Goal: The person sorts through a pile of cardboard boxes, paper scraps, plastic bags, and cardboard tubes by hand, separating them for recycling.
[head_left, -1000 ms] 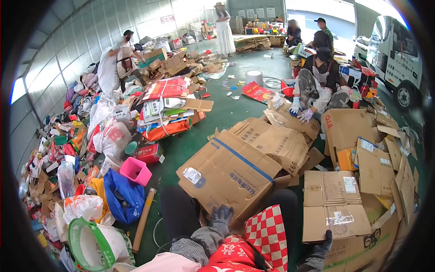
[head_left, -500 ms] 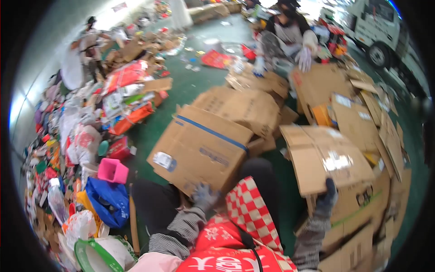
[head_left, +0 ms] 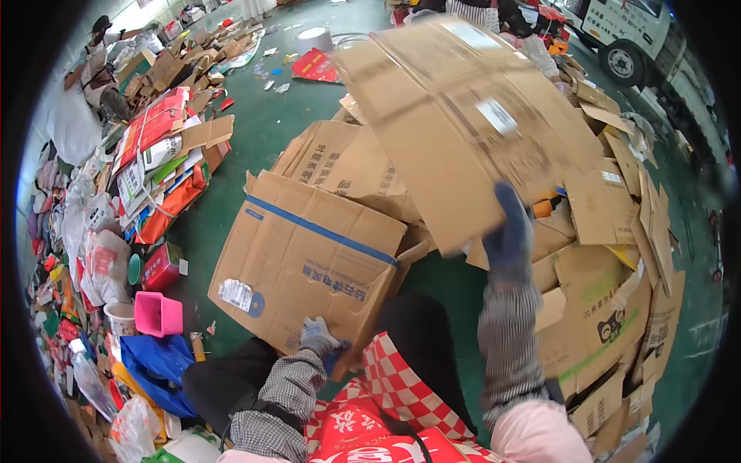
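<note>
My right hand (head_left: 512, 231), in a dark blue-grey glove, grips the near edge of a flattened cardboard sheet (head_left: 455, 147). The sheet is raised and tilted, slightly blurred, and covers part of the pile behind it. A brown cardboard box (head_left: 309, 262) with a blue stripe and a white label lies before my knees. My left hand (head_left: 318, 337), also gloved, is closed at the near edge of this box, its fingers partly hidden. More printed cardboard (head_left: 340, 162) lies just behind the box.
A large stack of flattened cardboard (head_left: 594, 316) rises at my right. On the left are a pink bin (head_left: 159, 315), a blue bag (head_left: 158, 366) and a tied bundle (head_left: 158, 166) beside heaped waste. A truck (head_left: 625, 38) stands at the back right; another person (head_left: 100, 69) is far left.
My right hand has lifted the cardboard sheet from the right-hand stack, up and to the left. My left hand stays at the striped box. The view has shifted, and the sheet now hides most of the person opposite.
</note>
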`<state>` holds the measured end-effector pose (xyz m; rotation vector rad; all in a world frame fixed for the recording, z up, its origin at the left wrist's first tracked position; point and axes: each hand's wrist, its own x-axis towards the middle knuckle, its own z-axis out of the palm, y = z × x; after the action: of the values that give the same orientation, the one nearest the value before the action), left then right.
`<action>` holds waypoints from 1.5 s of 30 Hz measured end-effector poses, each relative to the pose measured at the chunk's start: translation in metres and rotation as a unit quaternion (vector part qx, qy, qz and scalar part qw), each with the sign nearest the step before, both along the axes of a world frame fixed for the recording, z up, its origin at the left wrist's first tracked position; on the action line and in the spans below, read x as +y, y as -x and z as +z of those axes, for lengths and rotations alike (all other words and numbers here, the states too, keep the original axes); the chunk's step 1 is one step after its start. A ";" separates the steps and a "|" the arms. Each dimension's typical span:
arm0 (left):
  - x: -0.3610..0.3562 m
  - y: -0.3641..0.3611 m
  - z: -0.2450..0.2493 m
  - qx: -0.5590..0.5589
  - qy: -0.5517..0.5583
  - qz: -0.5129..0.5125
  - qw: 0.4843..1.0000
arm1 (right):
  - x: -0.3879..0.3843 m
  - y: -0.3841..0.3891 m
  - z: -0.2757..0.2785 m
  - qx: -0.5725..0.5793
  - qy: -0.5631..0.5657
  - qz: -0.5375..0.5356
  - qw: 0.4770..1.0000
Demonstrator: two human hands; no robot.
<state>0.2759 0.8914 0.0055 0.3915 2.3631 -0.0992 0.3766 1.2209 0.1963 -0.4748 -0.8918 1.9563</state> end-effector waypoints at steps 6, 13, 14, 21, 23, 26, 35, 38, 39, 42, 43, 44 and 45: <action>0.000 -0.002 0.001 0.008 -0.020 -0.019 1.000 | 0.104 0.143 -0.141 -0.113 0.022 0.060 0.992; 0.000 0.000 0.005 -0.014 -0.031 -0.005 0.999 | 0.080 0.172 -0.286 -0.532 -0.092 -0.011 0.841; -0.006 -0.001 -0.003 0.001 -0.044 -0.010 0.999 | 0.071 0.171 -0.280 -0.490 -0.105 0.012 0.865; -0.006 0.005 -0.013 0.028 -0.086 -0.019 0.996 | 0.021 0.155 -0.220 -0.528 -0.200 0.042 0.824; -0.013 0.006 -0.016 0.015 -0.087 -0.039 0.995 | -0.006 0.104 -0.218 -0.539 -0.276 -0.086 0.791; -0.024 0.024 -0.045 0.028 -0.082 -0.040 0.995 | -0.037 -0.023 -0.216 -0.455 -0.132 -0.147 0.869; -0.024 0.032 -0.041 0.003 -0.119 -0.067 0.991 | -0.109 -0.365 -0.274 -0.175 0.508 -0.439 0.720; -0.031 0.032 -0.042 0.023 -0.118 -0.031 0.992 | -0.100 -0.387 -0.304 -0.011 0.470 -0.442 0.764; -0.031 0.032 -0.039 -0.009 -0.126 0.012 0.992 | -0.098 -0.383 -0.290 0.039 0.460 -0.451 0.763; -0.036 0.035 -0.036 0.011 -0.150 -0.001 0.989 | -0.094 -0.371 -0.238 0.171 0.412 -0.431 0.784; -0.036 0.030 -0.030 0.010 -0.166 -0.002 0.986 | -0.097 -0.373 -0.228 0.202 0.383 -0.401 0.807; -0.035 0.027 -0.027 0.011 -0.166 -0.009 0.986 | -0.098 -0.380 -0.233 0.129 0.301 -0.371 0.869; -0.033 0.024 -0.025 0.037 -0.164 -0.028 0.985 | -0.096 -0.379 -0.215 0.113 0.268 -0.337 0.895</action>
<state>0.2514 0.8582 -0.0193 0.6209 2.4450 0.2581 0.7553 1.1251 -0.0184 -0.7357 0.0116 1.5260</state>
